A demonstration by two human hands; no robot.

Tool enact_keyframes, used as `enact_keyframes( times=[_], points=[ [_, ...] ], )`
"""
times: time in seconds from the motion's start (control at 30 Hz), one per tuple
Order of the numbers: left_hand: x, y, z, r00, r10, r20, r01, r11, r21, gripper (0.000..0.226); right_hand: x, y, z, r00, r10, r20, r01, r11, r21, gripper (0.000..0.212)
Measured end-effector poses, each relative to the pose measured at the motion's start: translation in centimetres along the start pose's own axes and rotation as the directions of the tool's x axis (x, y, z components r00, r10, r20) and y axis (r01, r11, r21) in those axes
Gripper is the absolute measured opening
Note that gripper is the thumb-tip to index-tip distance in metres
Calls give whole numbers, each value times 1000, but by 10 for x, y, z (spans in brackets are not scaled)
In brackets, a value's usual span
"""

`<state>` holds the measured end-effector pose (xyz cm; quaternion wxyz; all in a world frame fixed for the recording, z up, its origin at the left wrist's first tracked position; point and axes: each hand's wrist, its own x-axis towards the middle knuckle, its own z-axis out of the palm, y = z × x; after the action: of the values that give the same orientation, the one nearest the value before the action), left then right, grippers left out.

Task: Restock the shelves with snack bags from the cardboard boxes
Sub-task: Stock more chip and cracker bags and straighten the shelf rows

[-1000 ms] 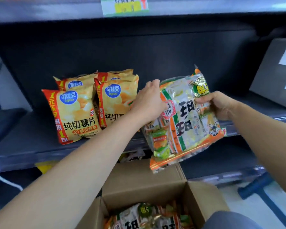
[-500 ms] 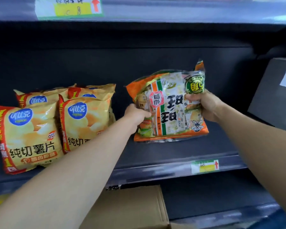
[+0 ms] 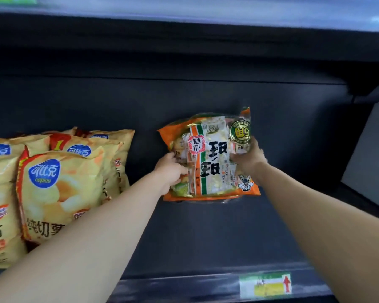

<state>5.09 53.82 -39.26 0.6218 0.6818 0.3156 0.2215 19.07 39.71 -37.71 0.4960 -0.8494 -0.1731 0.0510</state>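
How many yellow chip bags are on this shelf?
5 chip bags at the shelf's left: three in a row front to back, two more at the picture's left edge. Others may be hidden.

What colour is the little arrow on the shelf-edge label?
The arrow is red and points up; the head view shows it.

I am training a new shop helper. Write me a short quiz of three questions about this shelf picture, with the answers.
1. True or false: the left hand and the right hand both grip the orange snack bag.
2. On which side of it do the yellow chip bags stand? A) the person's left B) the person's right C) on top of it
3. Fill in: the price label on the shelf edge shows a red ____.
Key: 1 true; 2 A; 3 arrow.
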Motion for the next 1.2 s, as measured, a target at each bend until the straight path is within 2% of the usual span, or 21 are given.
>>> enact_keyframes(
  times=[0.1,0.2,0.3,0.4,0.47,0.6,0.67,0.77,0.83,0.9,1.0,1.1,1.2],
  points=[
    [5,-5,5,999,38,13,-39,998,51,76,5,15,7,1000,-1,13,1,1000,-14,81],
    [4,-5,12,999,37,-3,-37,994,101,66,8,27,9,999,-31,-11,31,999,28,83],
    [3,-7,11,994,-56,-99,78,970,232,48,7,30,8,998,-32,-50,36,997,74,74],
    [1,-12,8,983,-177,-47,183,944,274,27,3,33,6,997,-52,-61,59,991,118,58],
    [2,-13,5,982,-186,-20,185,954,235,22,2,32,6,995,-62,-75,73,986,151,53],
    [5,-14,5,989,-141,52,139,989,43,32,9,28,4,987,-88,-135,117,968,223,51],
    [6,-16,8,992,-105,69,106,994,-1,32,10,30,5,991,-93,-95,113,965,235,55],
    [5,-17,13,996,-62,64,64,998,-26,28,3,36,12,996,-83,-9,84,985,153,66],
    [5,-17,13,998,-52,31,52,999,-3,23,0,40,18,999,-48,-3,48,998,44,78],
    [4,-18,12,999,-40,-9,41,999,24,29,-6,41,23,1000,-15,-18,14,997,-81,84],
    [3,-19,12,999,-21,-40,23,998,60,22,-14,45,27,998,25,-54,-32,990,-138,80],
    [0,-19,11,997,12,-73,-3,993,121,41,-22,48,28,997,39,-72,-49,990,-134,72],
    [-5,-20,8,987,73,-140,-43,977,210,48,-32,47,28,995,11,-96,-25,988,-151,63]
  ],
)
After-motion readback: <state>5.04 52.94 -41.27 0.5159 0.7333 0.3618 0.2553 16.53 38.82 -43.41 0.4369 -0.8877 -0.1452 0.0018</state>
